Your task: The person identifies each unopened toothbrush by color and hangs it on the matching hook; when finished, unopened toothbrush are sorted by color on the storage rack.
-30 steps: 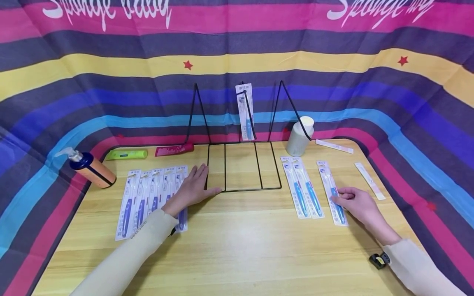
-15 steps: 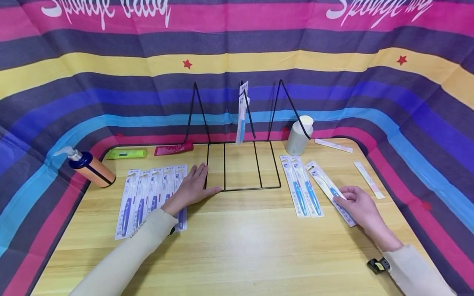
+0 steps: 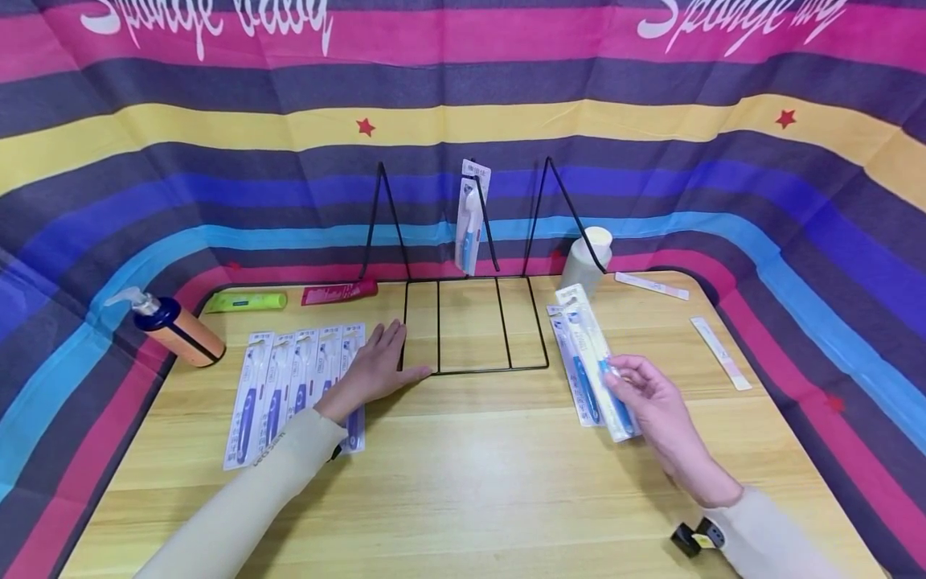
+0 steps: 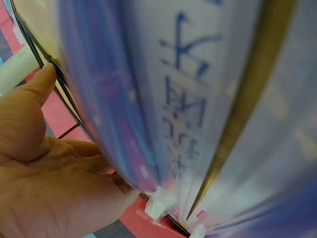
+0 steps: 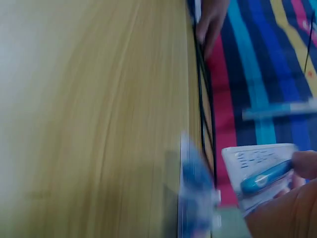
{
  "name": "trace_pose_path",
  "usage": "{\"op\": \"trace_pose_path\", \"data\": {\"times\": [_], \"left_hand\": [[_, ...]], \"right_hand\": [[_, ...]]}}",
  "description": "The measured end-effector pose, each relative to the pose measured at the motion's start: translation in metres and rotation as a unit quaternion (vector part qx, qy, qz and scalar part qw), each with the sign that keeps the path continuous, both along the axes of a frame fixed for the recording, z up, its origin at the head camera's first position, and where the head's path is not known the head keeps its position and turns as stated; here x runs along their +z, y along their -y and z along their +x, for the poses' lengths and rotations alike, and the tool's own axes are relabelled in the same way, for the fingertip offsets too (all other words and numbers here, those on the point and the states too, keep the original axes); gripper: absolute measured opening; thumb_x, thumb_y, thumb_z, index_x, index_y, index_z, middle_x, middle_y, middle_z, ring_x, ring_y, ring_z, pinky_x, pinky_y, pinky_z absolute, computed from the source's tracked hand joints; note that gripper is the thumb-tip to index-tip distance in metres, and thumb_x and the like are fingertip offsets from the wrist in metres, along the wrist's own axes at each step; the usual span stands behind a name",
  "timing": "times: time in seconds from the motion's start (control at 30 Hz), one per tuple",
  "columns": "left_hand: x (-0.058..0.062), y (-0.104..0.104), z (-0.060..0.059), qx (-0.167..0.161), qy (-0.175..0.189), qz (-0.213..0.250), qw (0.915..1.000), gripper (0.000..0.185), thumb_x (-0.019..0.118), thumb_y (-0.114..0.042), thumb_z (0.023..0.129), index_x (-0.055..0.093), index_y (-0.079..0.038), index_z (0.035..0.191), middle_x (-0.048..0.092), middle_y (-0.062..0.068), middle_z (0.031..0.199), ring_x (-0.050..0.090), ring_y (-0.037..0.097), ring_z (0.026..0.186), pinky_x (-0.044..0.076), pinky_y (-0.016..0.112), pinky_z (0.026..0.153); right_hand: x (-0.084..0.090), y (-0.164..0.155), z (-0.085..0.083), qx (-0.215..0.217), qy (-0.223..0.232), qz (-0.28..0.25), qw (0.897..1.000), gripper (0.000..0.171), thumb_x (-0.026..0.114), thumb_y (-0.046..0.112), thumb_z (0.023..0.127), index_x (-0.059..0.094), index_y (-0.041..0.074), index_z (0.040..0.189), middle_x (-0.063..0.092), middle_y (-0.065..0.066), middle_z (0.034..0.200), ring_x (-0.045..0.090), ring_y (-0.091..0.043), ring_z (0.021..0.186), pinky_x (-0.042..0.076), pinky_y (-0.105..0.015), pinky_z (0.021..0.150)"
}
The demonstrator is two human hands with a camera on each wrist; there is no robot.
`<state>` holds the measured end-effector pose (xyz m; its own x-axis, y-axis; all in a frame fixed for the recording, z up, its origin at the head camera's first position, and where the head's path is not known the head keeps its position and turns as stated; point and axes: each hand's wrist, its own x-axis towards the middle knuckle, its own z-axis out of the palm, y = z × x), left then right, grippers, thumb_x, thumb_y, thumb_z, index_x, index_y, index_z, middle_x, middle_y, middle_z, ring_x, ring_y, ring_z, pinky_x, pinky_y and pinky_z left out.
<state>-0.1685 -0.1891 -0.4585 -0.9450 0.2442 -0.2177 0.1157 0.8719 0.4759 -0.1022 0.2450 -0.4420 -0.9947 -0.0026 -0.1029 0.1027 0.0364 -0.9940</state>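
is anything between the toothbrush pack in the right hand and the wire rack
Nothing visible. The right hand holds the toothbrush pack lifted just right of the wire rack; only bare table lies between them.

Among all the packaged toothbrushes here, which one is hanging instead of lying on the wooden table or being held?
The blue-handled packaged toothbrush on the black wire rack, at its middle peak. It hangs upright; the others lie flat or sit in the right hand.

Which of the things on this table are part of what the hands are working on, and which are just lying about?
In hand:
right hand holding a packaged toothbrush
left hand resting on the wire rack
toothbrush pack hanging on the rack
row of packs

Lying about:
pump bottle
green tube
red tube
white cylinder
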Motion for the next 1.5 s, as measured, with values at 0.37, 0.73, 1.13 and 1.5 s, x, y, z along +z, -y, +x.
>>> {"op": "trace_pose_path", "data": {"times": [0.37, 0.73, 1.13, 1.5], "left_hand": [[0.000, -0.003, -0.003, -0.013, -0.009, 0.003, 0.9999, 0.101, 0.066, -0.056, 0.106, 0.020, 0.008, 0.170, 0.010, 0.026, 0.178, 0.004, 0.050, 0.163, 0.013, 0.067, 0.128], [0.000, -0.001, -0.002, -0.010, -0.013, -0.002, 0.9999, 0.102, 0.066, -0.056, 0.106, 0.020, 0.008, 0.170, 0.011, 0.027, 0.178, 0.004, 0.050, 0.163, 0.014, 0.068, 0.128], [0.000, 0.001, -0.001, -0.011, -0.017, -0.005, 0.9998, 0.101, 0.067, -0.055, 0.106, 0.021, 0.009, 0.169, 0.012, 0.028, 0.178, 0.005, 0.051, 0.163, 0.014, 0.067, 0.128], [-0.001, 0.002, 0.000, -0.015, -0.030, -0.008, 0.9994, 0.100, 0.067, -0.053, 0.107, 0.020, 0.011, 0.168, 0.014, 0.029, 0.177, 0.007, 0.053, 0.162, 0.017, 0.071, 0.126]], "right_hand": [[0.020, 0.078, -0.009, 0.064, -0.166, -0.194, 0.965, 0.025, 0.061, -0.009, 0.107, 0.063, 0.004, 0.128, 0.067, -0.006, 0.122, 0.064, -0.017, 0.109, 0.057, -0.025, 0.092], [0.037, 0.111, -0.021, 0.078, -0.207, -0.150, 0.964, 0.021, 0.063, -0.009, 0.104, 0.068, 0.006, 0.117, 0.069, -0.008, 0.116, 0.067, -0.019, 0.105, 0.058, -0.029, 0.090], [0.030, 0.139, -0.052, 0.094, -0.181, -0.109, 0.973, 0.022, 0.070, 0.002, 0.104, 0.069, -0.002, 0.126, 0.073, -0.009, 0.121, 0.068, -0.021, 0.112, 0.057, -0.032, 0.100], [0.027, 0.159, -0.116, 0.102, -0.191, -0.148, 0.965, 0.035, 0.066, 0.006, 0.105, 0.061, -0.006, 0.138, 0.066, -0.009, 0.133, 0.061, -0.022, 0.124, 0.048, -0.036, 0.112]]}}
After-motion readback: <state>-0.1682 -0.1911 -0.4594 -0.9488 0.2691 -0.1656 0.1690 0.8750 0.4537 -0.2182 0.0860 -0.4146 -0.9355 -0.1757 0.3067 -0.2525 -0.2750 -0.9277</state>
